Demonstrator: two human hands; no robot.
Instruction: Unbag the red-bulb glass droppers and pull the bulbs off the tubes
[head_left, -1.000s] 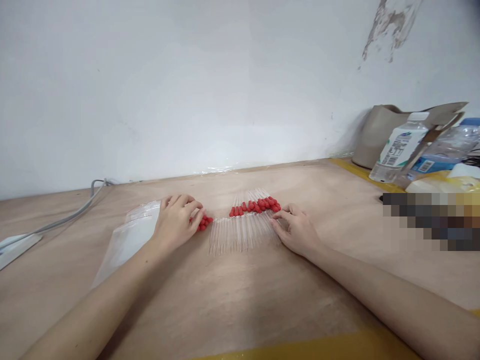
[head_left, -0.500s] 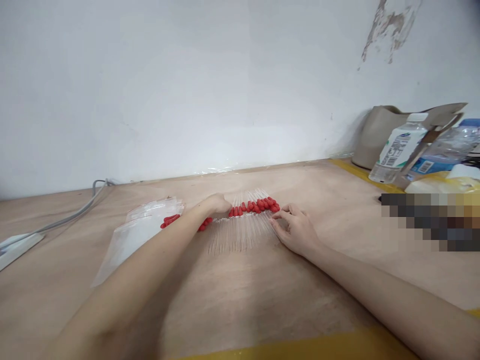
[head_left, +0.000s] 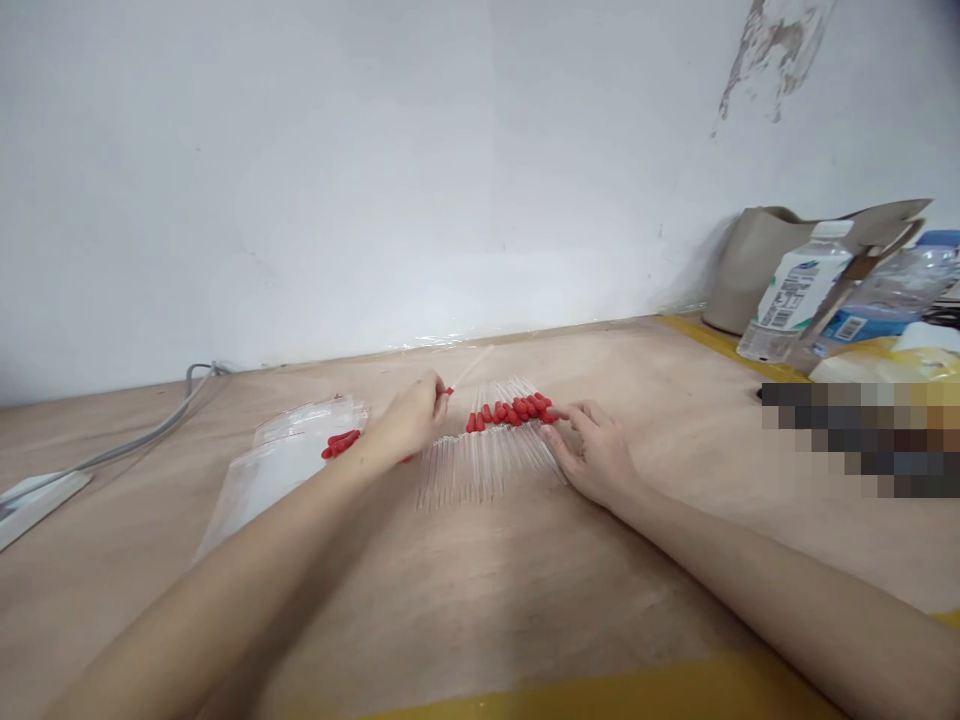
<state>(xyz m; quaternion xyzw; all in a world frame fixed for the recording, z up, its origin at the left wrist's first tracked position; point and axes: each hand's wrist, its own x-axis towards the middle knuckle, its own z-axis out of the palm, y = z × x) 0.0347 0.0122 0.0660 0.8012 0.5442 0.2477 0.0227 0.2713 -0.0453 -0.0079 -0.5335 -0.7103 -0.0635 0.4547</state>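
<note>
My left hand (head_left: 409, 425) pinches 1 red-bulbed dropper (head_left: 459, 381), lifted just above the dropper row (head_left: 487, 450) on the table (head_left: 525, 600). Right hand (head_left: 596, 455) rests flat, grip open, steadying the row's edge. Next, prob. needs careful alignment w/ the row.

Left hand (head_left: 409, 422) pinching red-capped dropper (head_left: 459, 381)

left arm: enters from 7 o'clock, reaching toward 1 o'clock
left hand (head_left: 409, 425): raised, fingertips pinched together
right arm: enters from 4 o'clock, reaching toward 10 o'clock
right hand (head_left: 596, 455): palm down, flat, fingers spread, pointing at 10 o'clock
</note>
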